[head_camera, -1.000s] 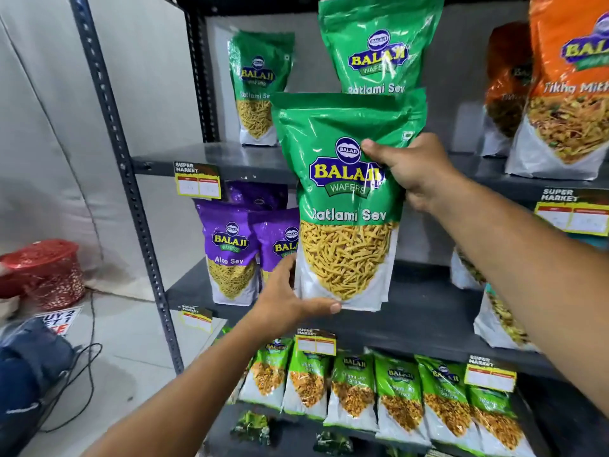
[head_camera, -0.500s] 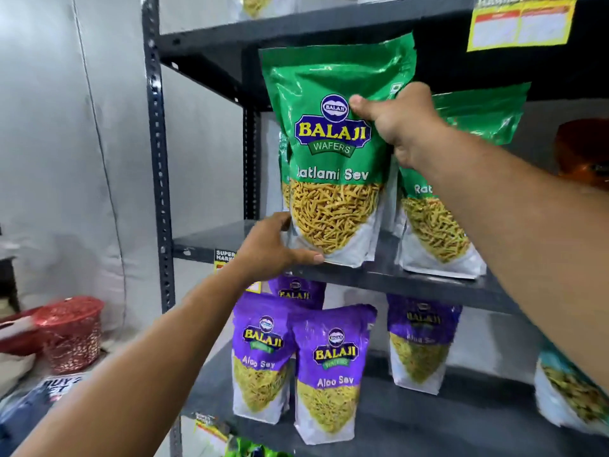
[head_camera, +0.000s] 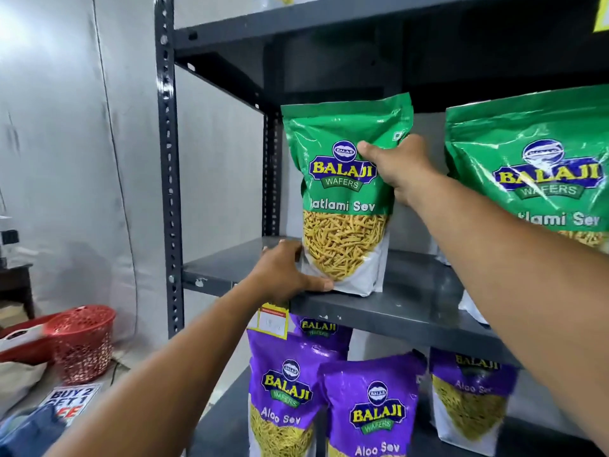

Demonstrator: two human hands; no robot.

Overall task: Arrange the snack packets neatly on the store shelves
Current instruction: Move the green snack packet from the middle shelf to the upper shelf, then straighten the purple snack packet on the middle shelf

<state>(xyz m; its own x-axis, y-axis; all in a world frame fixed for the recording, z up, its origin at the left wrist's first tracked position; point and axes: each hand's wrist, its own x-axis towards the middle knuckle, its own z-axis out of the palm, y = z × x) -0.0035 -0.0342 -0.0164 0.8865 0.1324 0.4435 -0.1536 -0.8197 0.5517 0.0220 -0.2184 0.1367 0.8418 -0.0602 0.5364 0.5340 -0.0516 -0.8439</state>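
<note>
Green snack packet (head_camera: 346, 192), the Ratlami Sev one, is standing upright near the left end of the dark metal shelf (head_camera: 412, 308), bottom edge sitting right at the front lip. Both hands are on it. Left hand (head_camera: 286, 275) is cupping the bottom left corner, thumb lying along the base and fingers wrapping behind the white part of the bag. Right hand (head_camera: 400, 166) is pinching the upper right side, thumb pressing across the front by the logo while the rest of the fingers are going round the back where I can't see them.

Stuff crowding around it: another green packet (head_camera: 534, 173) is standing to the right on the same shelf, near but apart from the held one, and the right forearm is crossing in front of its lower left part. Behind the held packet the rack's perforated back post (head_camera: 272, 179) is running up, with the front post (head_camera: 168, 159) further left. A yellow price tag (head_camera: 272, 319) is hanging off the shelf edge just under the left wrist.

One level down, purple Aloo Sev packets (head_camera: 286, 390) are standing in a loose bunch, some overlapping. Off to the left on the floor, a red mesh basket (head_camera: 82, 341) is sitting next to a "buy 2 get 1" sign (head_camera: 71, 400).
</note>
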